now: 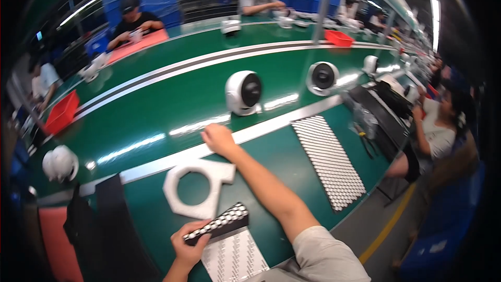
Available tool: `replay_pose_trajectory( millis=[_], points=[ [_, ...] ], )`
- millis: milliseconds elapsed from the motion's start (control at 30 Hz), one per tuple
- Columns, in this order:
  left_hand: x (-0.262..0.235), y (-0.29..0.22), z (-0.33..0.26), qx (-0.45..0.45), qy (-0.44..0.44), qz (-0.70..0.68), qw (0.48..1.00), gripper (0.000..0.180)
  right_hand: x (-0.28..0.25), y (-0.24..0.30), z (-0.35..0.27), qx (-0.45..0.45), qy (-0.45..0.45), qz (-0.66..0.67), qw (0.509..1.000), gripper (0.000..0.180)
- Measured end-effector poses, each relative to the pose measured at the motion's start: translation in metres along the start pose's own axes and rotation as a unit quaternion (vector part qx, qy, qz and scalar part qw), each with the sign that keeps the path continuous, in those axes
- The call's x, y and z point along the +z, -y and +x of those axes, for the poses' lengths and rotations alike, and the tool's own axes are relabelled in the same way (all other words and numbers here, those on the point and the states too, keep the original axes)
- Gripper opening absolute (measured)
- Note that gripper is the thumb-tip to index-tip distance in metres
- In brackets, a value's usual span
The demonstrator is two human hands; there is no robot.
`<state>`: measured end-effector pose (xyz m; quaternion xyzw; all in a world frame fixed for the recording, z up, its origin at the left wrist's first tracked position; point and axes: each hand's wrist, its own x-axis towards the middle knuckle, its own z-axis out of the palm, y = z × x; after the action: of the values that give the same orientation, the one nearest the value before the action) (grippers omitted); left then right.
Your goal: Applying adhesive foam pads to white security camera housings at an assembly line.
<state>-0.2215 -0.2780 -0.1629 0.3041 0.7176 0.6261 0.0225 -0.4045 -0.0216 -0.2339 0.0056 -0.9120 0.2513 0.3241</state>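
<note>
White-dotted black strip sits gripped in left hand; right hand curls closed at foam ring's one o'clock.

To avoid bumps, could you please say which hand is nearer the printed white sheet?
Left: the left hand is left of the printed white sheet; the right hand is well beyond it.

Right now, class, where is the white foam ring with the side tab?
In the head view, the white foam ring lies left of centre on the green worktop, between the left hand and the metal rail.
</note>
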Motion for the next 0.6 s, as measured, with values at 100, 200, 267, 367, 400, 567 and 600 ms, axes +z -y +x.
replay_pose_trajectory(
  millis=[100,200,267,367,400,567,600],
  points=[
    [0.003,0.004,0.005,0.016,0.034,0.038,0.999,0.025,0.018,-0.038,-0.008,-0.051,0.005,-0.091,0.995,0.027],
    [0.003,0.014,0.003,0.060,0.033,0.056,0.996,0.026,-0.004,-0.025,-0.001,0.013,0.067,-0.086,0.994,0.027],
    [0.006,0.018,0.005,0.098,0.024,0.046,0.994,0.026,-0.017,-0.022,-0.003,0.032,0.008,-0.053,0.998,0.024],
    [0.005,0.014,0.007,0.119,0.014,0.060,0.991,0.024,-0.024,-0.016,0.000,0.025,0.030,-0.084,0.996,0.019],
    [0.004,0.012,0.006,0.118,0.015,0.054,0.991,0.025,-0.022,-0.013,0.000,-0.015,-0.024,-0.067,0.997,0.021],
    [-0.002,0.009,0.000,0.115,0.011,0.067,0.991,0.025,-0.013,-0.005,0.001,0.006,0.018,-0.075,0.997,0.020],
    [-0.001,0.009,0.000,0.120,0.012,0.073,0.990,0.025,-0.014,-0.003,0.001,0.011,0.017,-0.072,0.997,0.020]
  ],
)
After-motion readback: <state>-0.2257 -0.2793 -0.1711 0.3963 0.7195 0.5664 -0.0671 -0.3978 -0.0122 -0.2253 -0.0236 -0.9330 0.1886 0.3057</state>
